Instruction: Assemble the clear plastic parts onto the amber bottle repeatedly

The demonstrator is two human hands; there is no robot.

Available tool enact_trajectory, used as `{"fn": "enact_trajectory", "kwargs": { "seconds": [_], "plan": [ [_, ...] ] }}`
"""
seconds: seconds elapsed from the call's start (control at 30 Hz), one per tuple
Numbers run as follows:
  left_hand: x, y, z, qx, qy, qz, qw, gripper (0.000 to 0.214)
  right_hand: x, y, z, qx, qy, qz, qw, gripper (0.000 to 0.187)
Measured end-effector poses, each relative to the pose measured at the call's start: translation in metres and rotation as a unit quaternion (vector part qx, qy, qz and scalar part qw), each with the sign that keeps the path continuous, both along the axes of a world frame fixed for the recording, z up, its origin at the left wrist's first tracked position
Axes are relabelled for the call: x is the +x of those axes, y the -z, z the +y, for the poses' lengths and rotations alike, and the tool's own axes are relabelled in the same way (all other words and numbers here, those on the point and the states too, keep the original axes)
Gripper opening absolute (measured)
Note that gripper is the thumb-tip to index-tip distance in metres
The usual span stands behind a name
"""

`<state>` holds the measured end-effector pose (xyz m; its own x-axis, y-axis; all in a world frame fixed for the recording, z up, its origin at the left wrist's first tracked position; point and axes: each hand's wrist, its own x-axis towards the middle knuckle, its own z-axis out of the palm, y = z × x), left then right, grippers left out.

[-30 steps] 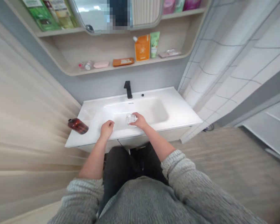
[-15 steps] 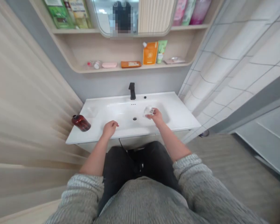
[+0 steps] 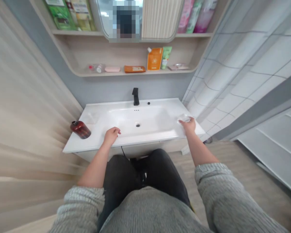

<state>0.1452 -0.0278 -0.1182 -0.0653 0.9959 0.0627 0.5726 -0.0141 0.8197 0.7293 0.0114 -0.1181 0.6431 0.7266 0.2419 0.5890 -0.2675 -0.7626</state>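
Note:
My right hand (image 3: 189,125) grips a small clear container (image 3: 183,118) over the right end of the white counter, its fingers and thumb closed on the near side. Whether the container touches the counter I cannot tell. My left hand (image 3: 111,136) is loosely curled at the front left rim of the white sink basin (image 3: 155,124), with nothing seen in it. To its left, a brown translucent bottle (image 3: 80,129) without a cap leans or lies on the counter. Behind that bottle is a faint clear item (image 3: 92,118), hard to make out.
A black faucet (image 3: 135,96) stands behind the basin. Above it, a shelf (image 3: 106,73) holds an orange pouch (image 3: 154,59), a green tube (image 3: 166,57), an orange flat pack (image 3: 134,69) and a pink bar (image 3: 112,69). A curtain (image 3: 26,106) hangs at the left.
My right hand has carried the clear container from above the basin to the counter's right end. The left hand stays by the front rim. The view has shifted slightly.

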Motion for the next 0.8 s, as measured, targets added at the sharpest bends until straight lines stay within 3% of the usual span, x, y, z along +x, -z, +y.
{"fn": "enact_trajectory", "kwargs": {
  "seconds": [0.17, 0.27, 0.33, 0.37, 0.43, 0.5, 0.57, 0.63, 0.7, 0.8],
  "plan": [
    [0.0, 0.0, 0.0, -0.01, -0.004, 0.009, 1.0, 0.027, -0.004, -0.008, -0.003, 0.007, 0.062, 0.031, 0.998, 0.082],
    [0.0, -0.001, 0.0, -0.011, -0.006, 0.029, 0.999, 0.028, -0.012, -0.019, -0.012, 0.047, 0.099, -0.033, 0.993, 0.093],
    [0.001, -0.002, 0.0, -0.013, -0.008, 0.041, 0.999, 0.026, -0.025, -0.028, -0.021, 0.1, 0.107, -0.109, 0.983, 0.09],
    [0.002, -0.002, 0.0, -0.013, -0.006, 0.045, 0.999, 0.026, -0.035, -0.033, -0.026, 0.12, 0.078, -0.143, 0.979, 0.08],
    [0.003, -0.002, 0.001, -0.015, -0.002, 0.053, 0.998, 0.024, -0.064, -0.041, -0.034, 0.12, -0.051, -0.178, 0.975, 0.051],
    [0.003, -0.003, 0.002, -0.015, 0.004, 0.059, 0.998, 0.023, -0.102, -0.046, -0.037, 0.056, -0.22, -0.18, 0.957, 0.035],
    [0.002, -0.004, 0.002, -0.015, 0.005, 0.061, 0.998, 0.023, -0.143, -0.048, -0.036, -0.044, -0.352, -0.19, 0.916, 0.032],
    [0.001, -0.004, 0.001, -0.015, 0.0, 0.063, 0.998, 0.024, -0.179, -0.044, -0.033, -0.11, -0.396, -0.204, 0.889, 0.035],
    [0.001, -0.004, -0.002, -0.012, -0.011, 0.077, 0.997, 0.03, -0.207, -0.038, -0.027, -0.141, -0.398, -0.216, 0.88, 0.038],
    [0.008, -0.006, -0.008, 0.001, -0.021, 0.115, 0.993, 0.038, -0.225, -0.028, -0.02, -0.181, -0.406, -0.216, 0.869, 0.041]
  ]
}}
